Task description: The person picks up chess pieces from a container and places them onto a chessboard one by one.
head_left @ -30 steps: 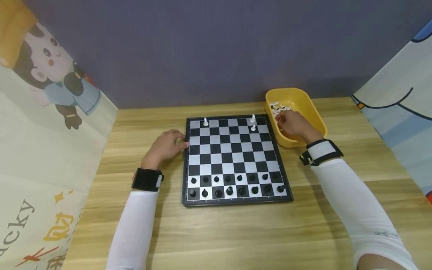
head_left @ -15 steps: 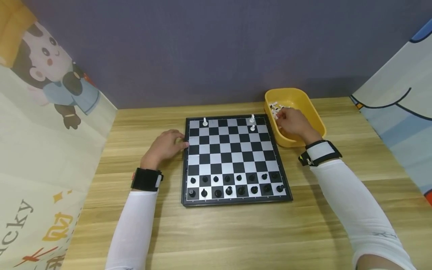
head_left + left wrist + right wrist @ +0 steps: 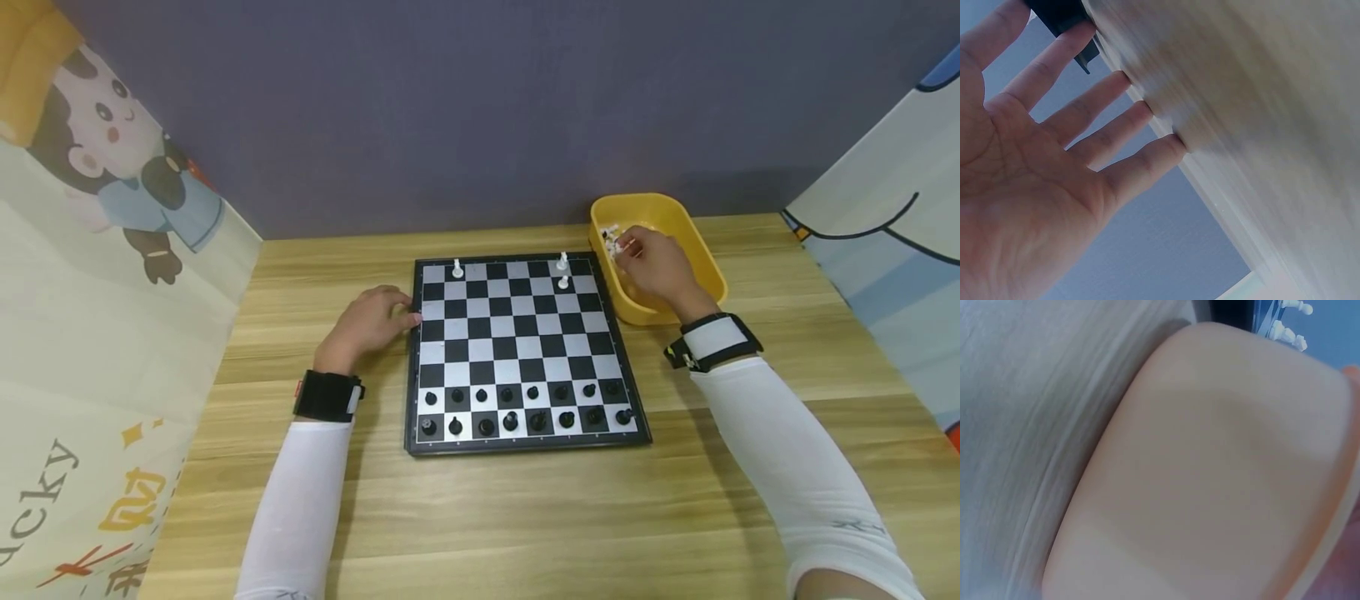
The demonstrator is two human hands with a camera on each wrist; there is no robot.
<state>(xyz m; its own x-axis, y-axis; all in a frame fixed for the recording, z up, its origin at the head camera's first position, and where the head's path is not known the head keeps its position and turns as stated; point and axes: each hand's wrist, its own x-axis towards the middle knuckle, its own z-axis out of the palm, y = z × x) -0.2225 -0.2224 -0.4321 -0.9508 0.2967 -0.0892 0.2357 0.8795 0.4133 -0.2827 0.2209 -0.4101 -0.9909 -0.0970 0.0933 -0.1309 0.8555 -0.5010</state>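
Observation:
A black-and-white chessboard point(image 3: 517, 333) lies on the wooden table. My left hand point(image 3: 370, 321) rests at its left edge, the thumb touching the frame. In the left wrist view that hand's fingers point(image 3: 1125, 137) are spread, tips against the tabletop. My right hand point(image 3: 656, 262) is inside the yellow bin point(image 3: 686, 225), fingers bent over white chess pieces point(image 3: 611, 242); whether it pinches one is hidden. On the board's far side stand a white chess piece point(image 3: 457, 268) at left, another white chess piece point(image 3: 562, 262) at right, and a white pawn point(image 3: 563, 282) before that one.
Two rows of black chess pieces point(image 3: 510, 421) fill the board's near side. The bin stands against the board's far right corner, and a dark wall point(image 3: 480, 125) rises behind. In the right wrist view the bin's outer wall point(image 3: 1197, 462) covers most of the frame.
My right hand has risen slightly within the bin and its fingers have shifted over the white pieces. My left hand and the pieces on the board have stayed put.

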